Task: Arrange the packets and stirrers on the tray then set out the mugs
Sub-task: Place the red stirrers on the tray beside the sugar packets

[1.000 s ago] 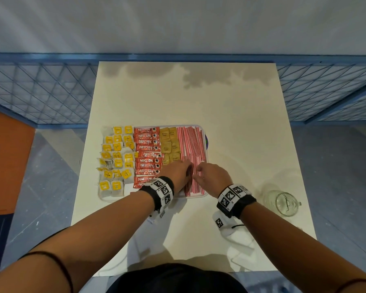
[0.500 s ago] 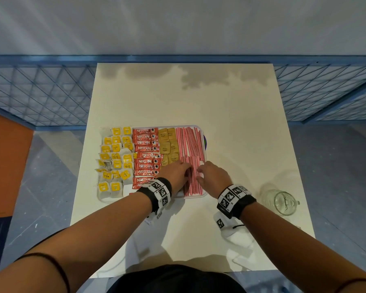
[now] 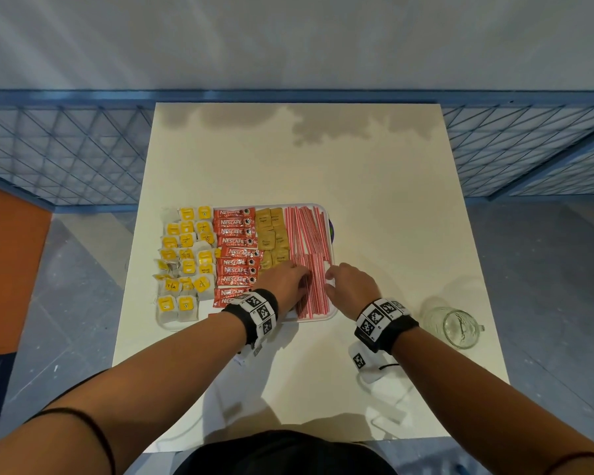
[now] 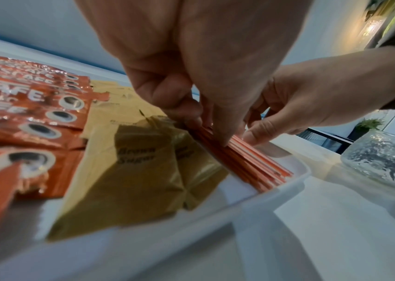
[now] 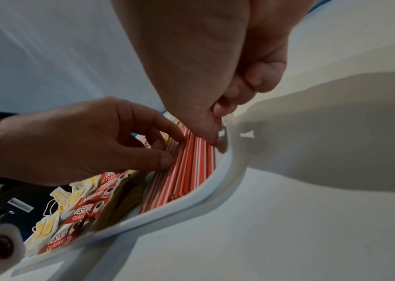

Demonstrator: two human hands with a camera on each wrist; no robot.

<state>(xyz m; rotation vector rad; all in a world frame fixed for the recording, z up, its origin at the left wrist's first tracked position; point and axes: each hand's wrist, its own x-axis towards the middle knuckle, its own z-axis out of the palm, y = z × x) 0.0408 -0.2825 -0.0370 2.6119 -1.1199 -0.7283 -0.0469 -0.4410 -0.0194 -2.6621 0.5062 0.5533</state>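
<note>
tray (image 3: 333, 315) on table (image 3: 374, 173), tea bags (image 3: 186, 258) leftmost, then coffee sachets (image 3: 235, 241), sugar packets (image 3: 271, 231), stirrers (image 3: 309, 234) rightmost, mug (image 3: 458, 327) right of tray

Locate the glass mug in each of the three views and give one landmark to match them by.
Head: the glass mug stands on the table at lower right, right of the right hand.
Left wrist: at the right edge, beyond the tray corner.
Right wrist: not in view.
Shared landmark: the red-and-white stirrers at the tray's right side.

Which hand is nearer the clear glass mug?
Right. The right hand is at the tray's right edge on the red-and-white stirrers, with bare table between it and the clear glass mug. The left hand is farther left, across the stirrers.
</note>
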